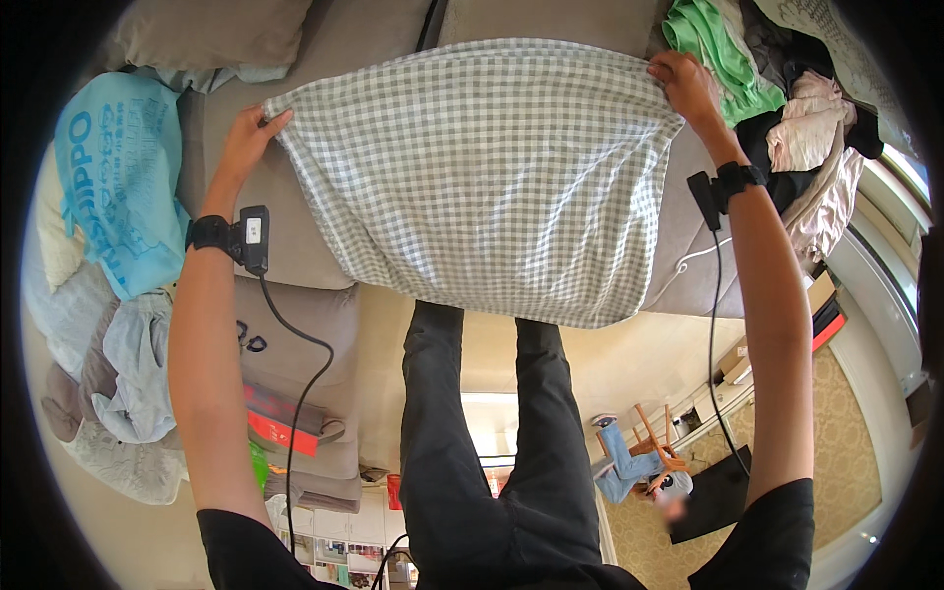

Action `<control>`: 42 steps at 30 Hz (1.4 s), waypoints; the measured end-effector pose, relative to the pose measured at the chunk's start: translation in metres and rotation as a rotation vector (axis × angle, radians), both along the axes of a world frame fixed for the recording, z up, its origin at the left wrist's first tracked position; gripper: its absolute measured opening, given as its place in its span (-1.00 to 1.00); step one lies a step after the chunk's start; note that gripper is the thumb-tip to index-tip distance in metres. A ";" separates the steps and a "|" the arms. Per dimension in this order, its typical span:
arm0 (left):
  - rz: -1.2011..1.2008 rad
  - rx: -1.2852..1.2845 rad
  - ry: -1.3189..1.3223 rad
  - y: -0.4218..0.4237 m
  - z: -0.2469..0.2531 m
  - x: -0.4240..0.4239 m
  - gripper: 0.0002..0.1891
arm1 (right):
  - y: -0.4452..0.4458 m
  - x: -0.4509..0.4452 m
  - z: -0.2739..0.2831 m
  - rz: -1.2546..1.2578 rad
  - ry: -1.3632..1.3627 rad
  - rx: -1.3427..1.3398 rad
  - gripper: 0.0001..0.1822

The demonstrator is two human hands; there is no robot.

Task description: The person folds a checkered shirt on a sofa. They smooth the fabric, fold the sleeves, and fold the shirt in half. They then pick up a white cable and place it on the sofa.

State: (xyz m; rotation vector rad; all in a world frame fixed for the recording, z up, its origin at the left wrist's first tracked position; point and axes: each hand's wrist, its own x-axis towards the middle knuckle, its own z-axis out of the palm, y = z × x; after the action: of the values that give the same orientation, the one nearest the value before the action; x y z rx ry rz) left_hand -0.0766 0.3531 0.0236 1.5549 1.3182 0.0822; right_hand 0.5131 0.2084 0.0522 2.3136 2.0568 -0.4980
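A grey-and-white checked cloth [487, 177] is spread between my two hands over the front of a grey sofa [310, 214]. My left hand [252, 136] pinches its upper left corner between thumb and fingers. At the upper right, my right hand [682, 82] grips the opposite corner. The cloth's lower edge hangs in a curve above my dark trousers. Both wrists wear black straps with small cabled devices.
A blue plastic bag [122, 177] lies on the left, with grey clothes [140, 369] beyond my left forearm. A green garment [726, 63] and pink clothing [807, 129] are heaped at the right. A white cord [686, 259] crosses the sofa. A person [638, 472] sits on a wooden chair farther off.
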 end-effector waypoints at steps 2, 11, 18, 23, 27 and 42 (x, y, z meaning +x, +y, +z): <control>0.123 -0.082 -0.028 -0.001 -0.006 0.000 -0.69 | -0.004 0.004 -0.009 -0.147 0.144 -0.054 -0.69; 0.193 -0.142 0.108 0.004 -0.018 -0.014 -0.76 | -0.027 0.025 0.045 0.128 0.218 -0.310 -0.35; 0.397 -0.255 0.003 -0.011 -0.017 0.001 -0.67 | 0.004 0.039 0.039 0.033 0.120 -0.092 -0.66; 0.431 -0.158 -0.005 -0.006 -0.058 -0.023 -0.61 | -0.019 -0.019 -0.005 -0.046 -0.347 0.083 -0.54; 0.320 -0.079 0.062 -0.008 -0.041 -0.020 -0.60 | -0.056 -0.124 -0.004 -0.132 -0.295 0.442 -0.40; -0.426 0.770 0.492 -0.131 0.015 0.095 -0.34 | -0.018 -0.119 -0.048 -0.514 -0.201 0.133 -0.32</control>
State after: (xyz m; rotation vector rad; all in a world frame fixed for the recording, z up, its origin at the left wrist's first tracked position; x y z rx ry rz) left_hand 0.0186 0.2225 0.0385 2.6141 1.3637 -0.0787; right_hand 0.3942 0.1908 0.0041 2.8349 1.4415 -0.1179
